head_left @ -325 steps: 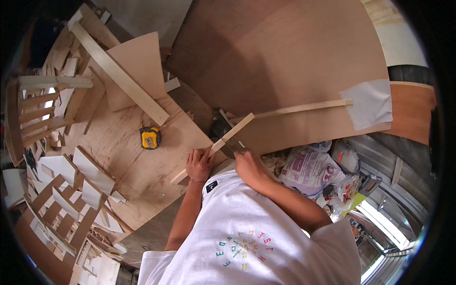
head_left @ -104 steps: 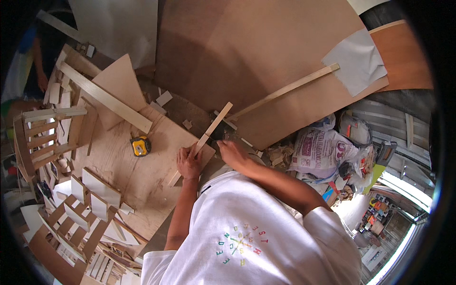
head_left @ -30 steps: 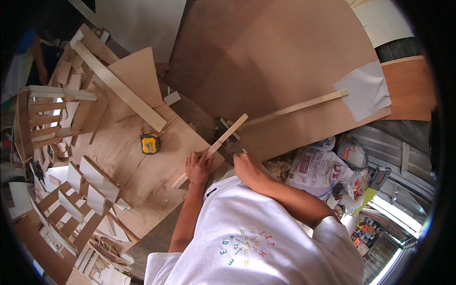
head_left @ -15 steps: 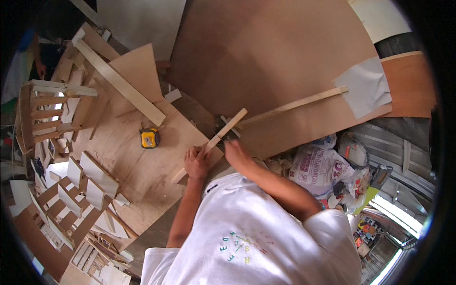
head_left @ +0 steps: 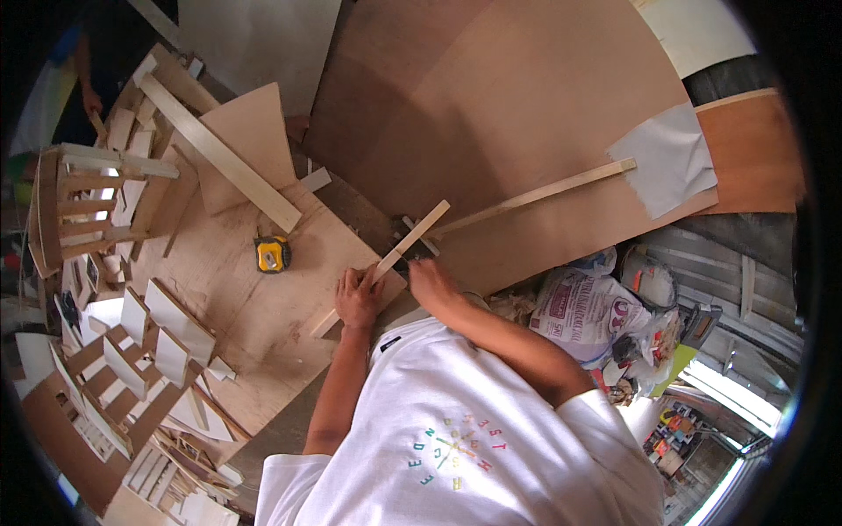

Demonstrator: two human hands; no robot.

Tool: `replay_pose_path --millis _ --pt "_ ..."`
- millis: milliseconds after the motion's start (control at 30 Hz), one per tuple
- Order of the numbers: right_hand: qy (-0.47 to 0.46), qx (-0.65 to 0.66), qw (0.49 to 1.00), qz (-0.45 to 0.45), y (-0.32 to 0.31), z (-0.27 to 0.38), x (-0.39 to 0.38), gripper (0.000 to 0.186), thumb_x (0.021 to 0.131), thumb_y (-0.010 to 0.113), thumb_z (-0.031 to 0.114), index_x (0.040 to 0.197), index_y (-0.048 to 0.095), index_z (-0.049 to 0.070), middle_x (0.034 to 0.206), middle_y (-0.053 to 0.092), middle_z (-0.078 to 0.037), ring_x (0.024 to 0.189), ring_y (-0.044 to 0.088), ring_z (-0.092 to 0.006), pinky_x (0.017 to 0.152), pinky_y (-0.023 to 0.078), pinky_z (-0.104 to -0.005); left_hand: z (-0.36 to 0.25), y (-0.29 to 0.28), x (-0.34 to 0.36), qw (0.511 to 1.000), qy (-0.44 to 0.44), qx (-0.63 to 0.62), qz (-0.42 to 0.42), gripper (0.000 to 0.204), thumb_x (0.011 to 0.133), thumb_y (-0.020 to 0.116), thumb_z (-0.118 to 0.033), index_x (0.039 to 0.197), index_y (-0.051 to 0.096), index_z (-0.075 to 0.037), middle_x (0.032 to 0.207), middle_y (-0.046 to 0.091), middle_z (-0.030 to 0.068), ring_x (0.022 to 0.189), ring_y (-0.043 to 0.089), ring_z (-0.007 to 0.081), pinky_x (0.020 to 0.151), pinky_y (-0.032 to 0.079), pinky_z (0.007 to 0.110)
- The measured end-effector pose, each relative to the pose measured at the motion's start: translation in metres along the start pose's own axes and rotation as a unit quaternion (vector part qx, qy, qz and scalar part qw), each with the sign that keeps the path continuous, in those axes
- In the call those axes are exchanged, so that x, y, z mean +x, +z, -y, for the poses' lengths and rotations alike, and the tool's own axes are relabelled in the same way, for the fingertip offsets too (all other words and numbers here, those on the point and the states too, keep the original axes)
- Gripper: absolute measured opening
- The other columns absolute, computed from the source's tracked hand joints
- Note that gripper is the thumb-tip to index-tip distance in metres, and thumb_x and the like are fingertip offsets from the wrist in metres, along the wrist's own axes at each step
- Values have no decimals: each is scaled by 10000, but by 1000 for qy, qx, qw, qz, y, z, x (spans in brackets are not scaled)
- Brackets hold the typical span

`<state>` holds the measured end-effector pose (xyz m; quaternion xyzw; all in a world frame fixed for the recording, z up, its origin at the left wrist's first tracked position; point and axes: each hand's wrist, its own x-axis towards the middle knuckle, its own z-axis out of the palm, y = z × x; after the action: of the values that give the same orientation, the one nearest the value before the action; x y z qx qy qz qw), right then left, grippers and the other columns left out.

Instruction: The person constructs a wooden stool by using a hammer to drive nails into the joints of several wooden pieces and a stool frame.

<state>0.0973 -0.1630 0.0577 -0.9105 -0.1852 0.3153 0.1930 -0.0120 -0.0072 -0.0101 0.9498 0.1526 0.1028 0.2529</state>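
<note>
My left hand (head_left: 358,294) presses a narrow wooden strip (head_left: 427,220) onto the plywood worktable (head_left: 246,368) near its edge, fingers closed round it. My right hand (head_left: 430,282) is closed just right of the strip, on what looks like a thin saw; its blade is hard to make out where it crosses the wood. A yellow-and-black tape measure (head_left: 273,253) lies left of my hands. Behind, a longer strip (head_left: 548,188) lies on a big brown sheet (head_left: 491,96), its far end on a grey cloth (head_left: 667,153).
Wooden slatted frames (head_left: 88,206) and white-faced pieces (head_left: 171,337) crowd the table's left. A long board (head_left: 219,153) lies toward the back. A co-worker's hand (head_left: 90,103) shows at the far upper left. Plastic sacks (head_left: 588,307) and offcuts are piled at the right.
My left hand has stayed on the strip. My right hand has shifted slightly back and forth beside it. The co-worker's hand has changed position, and the view has shifted a little.
</note>
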Motion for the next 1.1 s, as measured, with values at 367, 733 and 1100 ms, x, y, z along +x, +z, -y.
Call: replay_pose_path --millis 367,733,1100 --pt "-54 -24 998 9 -4 -27 -24 244 981 475 99 1036 664 -46 958 702 -301 869 710 -471 738 585 -548 -5 -2 2 1000 1 -18 -12 426 755 854 -228 1173 778 -205 911 582 53 875 621 276 780 526 433" --pt "-8 2 999 51 -24 -6 -31 228 983 477 95 972 651 -51 941 693 -311 860 719 -459 707 587 -534 1 -2 1 1000 -8 -15 3 458 744 861 -243 1193 775 -233 932 608 30 897 626 250 817 514 416" --pt "-31 -30 999 27 -37 -2 -33 229 912 542 88 897 732 -39 906 714 -298 825 726 -452 695 591 -526 -1 -1 1 1000 -5 -3 10 426 779 843 -269 1196 773 -219 927 604 28 899 626 240 817 518 412"
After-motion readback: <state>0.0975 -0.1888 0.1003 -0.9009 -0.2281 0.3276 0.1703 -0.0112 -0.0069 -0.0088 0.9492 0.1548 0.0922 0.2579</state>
